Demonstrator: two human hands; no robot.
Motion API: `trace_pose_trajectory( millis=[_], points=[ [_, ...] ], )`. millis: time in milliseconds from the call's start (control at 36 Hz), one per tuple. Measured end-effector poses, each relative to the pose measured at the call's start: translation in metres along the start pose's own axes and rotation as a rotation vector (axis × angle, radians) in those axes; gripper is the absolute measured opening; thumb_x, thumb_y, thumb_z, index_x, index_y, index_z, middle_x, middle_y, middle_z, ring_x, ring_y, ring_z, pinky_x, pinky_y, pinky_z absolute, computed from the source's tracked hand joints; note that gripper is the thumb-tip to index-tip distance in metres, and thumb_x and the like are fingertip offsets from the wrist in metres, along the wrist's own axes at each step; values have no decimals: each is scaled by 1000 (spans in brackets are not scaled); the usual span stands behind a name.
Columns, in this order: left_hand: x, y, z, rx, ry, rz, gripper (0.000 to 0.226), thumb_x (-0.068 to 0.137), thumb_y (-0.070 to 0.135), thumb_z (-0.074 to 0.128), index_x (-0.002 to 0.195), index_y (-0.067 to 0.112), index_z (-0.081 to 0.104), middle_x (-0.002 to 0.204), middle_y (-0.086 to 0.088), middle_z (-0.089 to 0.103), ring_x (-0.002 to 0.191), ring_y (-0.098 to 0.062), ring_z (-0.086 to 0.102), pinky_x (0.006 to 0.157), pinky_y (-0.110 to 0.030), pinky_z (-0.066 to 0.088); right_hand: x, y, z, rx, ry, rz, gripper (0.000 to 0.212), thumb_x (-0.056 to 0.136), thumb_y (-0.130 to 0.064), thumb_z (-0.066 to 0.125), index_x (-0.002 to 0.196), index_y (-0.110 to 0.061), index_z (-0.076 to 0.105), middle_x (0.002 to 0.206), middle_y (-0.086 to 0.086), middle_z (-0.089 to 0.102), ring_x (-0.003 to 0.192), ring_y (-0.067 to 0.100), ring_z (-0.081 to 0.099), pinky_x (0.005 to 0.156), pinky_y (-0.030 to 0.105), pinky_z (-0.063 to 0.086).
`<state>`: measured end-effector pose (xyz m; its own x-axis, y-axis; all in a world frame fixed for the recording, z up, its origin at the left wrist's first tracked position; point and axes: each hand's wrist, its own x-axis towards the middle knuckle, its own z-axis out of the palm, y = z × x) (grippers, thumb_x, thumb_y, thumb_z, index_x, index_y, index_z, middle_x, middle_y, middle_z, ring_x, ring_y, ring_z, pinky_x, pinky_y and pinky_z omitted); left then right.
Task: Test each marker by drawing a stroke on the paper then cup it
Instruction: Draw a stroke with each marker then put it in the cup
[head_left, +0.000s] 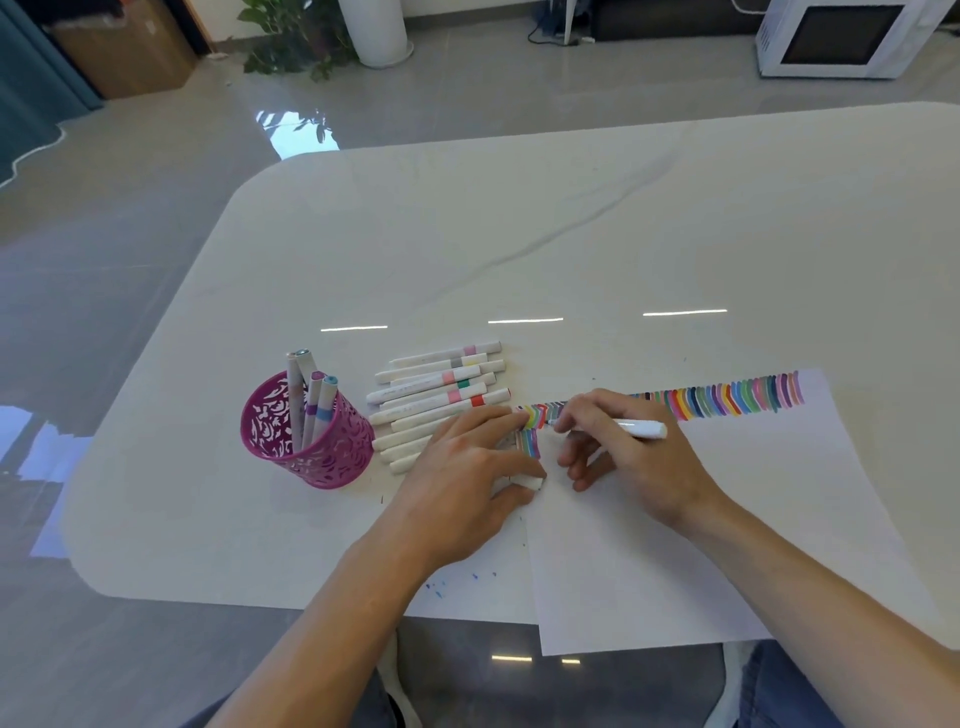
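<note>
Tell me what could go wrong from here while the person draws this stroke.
1. The marker tip works at the left edge of the paper, where strokes already crowd; ink may run onto the table.
2. The left hand rests beside the strokes and may smear them.
3. The small white cap it pinches could slip away.

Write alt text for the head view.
A person's right hand holds an uncapped white marker with its tip at the left end of a row of coloured strokes on the paper. The left hand pinches a white cap beside loose markers and a pink cup.
</note>
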<state>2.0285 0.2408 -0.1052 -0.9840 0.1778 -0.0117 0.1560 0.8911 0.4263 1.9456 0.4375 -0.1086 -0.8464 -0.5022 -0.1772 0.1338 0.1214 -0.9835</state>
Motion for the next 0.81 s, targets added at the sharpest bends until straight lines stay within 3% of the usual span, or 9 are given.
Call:
trace_pose_trajectory(
  millis=[139, 361, 500, 806],
  points=[
    [0, 0, 0, 13, -2, 16, 22, 91, 39, 68, 112, 41, 72, 151, 9, 47, 145, -12, 29, 118, -30, 20, 1, 5, 8, -16, 31, 4, 8, 100, -7, 60, 105, -10, 65, 73, 16, 73, 64, 30, 67, 60, 39, 60],
    [2, -2, 2, 27, -22, 43, 25, 92, 40, 65, 117, 41, 69, 151, 14, 45, 146, -10, 26, 115, -17, 2, 2, 8, 8, -56, 80, 34, 13, 96, -4, 65, 94, 3, 54, 73, 16, 75, 71, 44, 71, 65, 50, 61],
    [5, -8, 5, 18, -3, 54, 22, 88, 35, 68, 109, 40, 72, 146, 11, 52, 144, -15, 33, 118, -30, 17, 3, 10, 8, -72, 96, 33, 17, 95, -3, 66, 89, 5, 52, 71, 15, 75, 68, 41, 72, 63, 48, 61],
    [6, -7, 4, 17, -2, 23, 20, 88, 37, 70, 107, 40, 73, 146, 13, 52, 141, -16, 34, 119, -34, 20, 4, 11, 8, -123, 94, 27, 18, 95, -5, 67, 89, 5, 53, 69, 14, 74, 68, 41, 71, 62, 47, 61]
  ],
)
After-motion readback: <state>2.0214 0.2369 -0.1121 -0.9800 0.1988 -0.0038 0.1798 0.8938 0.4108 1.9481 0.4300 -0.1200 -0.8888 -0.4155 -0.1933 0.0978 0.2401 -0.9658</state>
